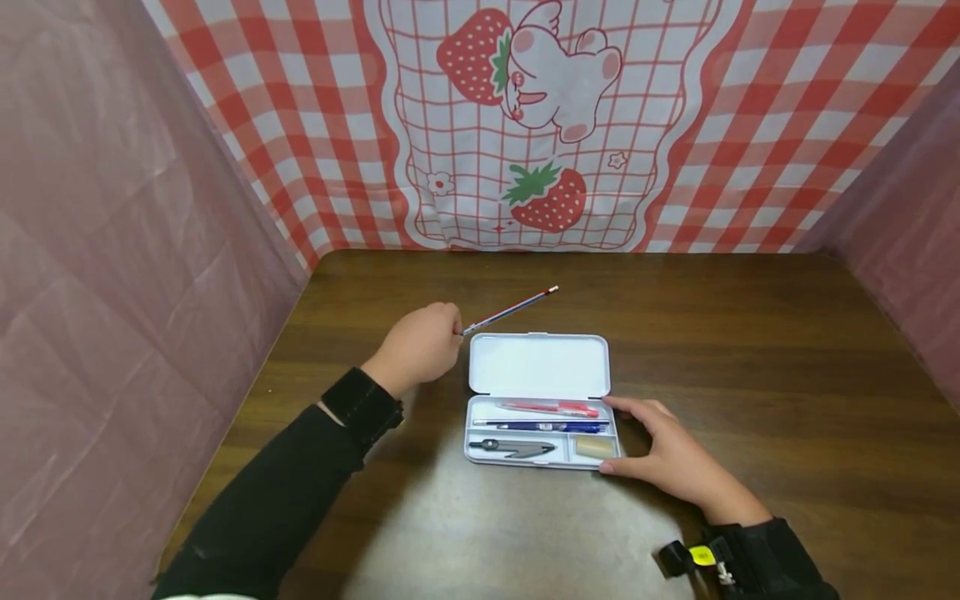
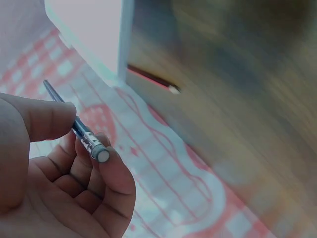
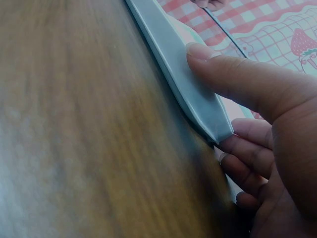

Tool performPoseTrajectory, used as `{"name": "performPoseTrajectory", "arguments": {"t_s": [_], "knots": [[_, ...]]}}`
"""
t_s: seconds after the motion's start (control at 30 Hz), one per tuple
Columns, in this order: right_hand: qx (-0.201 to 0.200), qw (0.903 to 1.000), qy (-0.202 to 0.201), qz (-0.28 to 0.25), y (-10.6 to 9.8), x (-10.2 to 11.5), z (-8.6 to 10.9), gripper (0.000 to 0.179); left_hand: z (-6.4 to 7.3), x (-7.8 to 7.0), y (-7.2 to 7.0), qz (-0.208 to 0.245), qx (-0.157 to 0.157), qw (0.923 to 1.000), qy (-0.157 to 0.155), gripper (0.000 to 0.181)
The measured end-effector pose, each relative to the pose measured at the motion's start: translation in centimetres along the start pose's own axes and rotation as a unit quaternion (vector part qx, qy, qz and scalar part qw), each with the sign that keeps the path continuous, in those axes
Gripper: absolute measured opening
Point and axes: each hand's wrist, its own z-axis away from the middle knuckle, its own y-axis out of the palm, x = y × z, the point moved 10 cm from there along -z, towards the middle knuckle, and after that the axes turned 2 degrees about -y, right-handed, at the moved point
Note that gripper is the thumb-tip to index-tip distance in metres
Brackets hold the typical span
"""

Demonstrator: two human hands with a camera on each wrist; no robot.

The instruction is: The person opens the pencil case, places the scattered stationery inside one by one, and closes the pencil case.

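Note:
My left hand (image 1: 423,346) pinches a thin dark-blue pencil (image 2: 79,126) with a silver band and pale eraser end between thumb and curled fingers, beyond the upper left corner of an open white pencil case (image 1: 540,365). At the case's right end, my right hand (image 1: 675,458) grips it, thumb on the front side, fingers round the far corner. Inside lie a red pen (image 1: 558,408), blue pens (image 1: 551,427), a grey compass (image 1: 513,447) and a tan eraser (image 1: 595,447). A red-and-black pencil (image 2: 151,78) with a white tip shows past the lid.
The brown wooden table (image 1: 750,358) extends around the case. A red-and-white checked cloth (image 1: 787,108) with strawberries hangs at the back edge. Pink curtains (image 1: 127,292) hang on both sides.

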Motion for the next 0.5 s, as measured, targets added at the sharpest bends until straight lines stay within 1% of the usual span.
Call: {"name": "performPoseTrajectory", "arguments": {"t_s": [0.13, 0.27, 0.37, 0.5], "knots": [[-0.001, 1.0, -0.003, 0.0, 0.1, 0.0, -0.1, 0.089, 0.9, -2.7, 0.8, -0.041, 0.013, 0.9984, 0.036, 0.011], [0.001, 1.0, -0.001, -0.001, 0.1, 0.0, 0.0, 0.089, 2.0, -5.1, 1.7, -0.073, 0.027, 0.994, 0.077, 0.014], [0.002, 1.0, 0.001, -0.001, 0.1, -0.1, 0.0, 0.089, 2.8, -6.4, 2.0, -0.087, 0.027, 0.9904, 0.104, 0.016], [-0.004, 1.0, -0.008, 0.001, 0.0, 0.2, 0.0, 0.09, 3.5, -7.5, 2.4, -0.104, 0.029, 0.9858, 0.129, 0.017]]}}
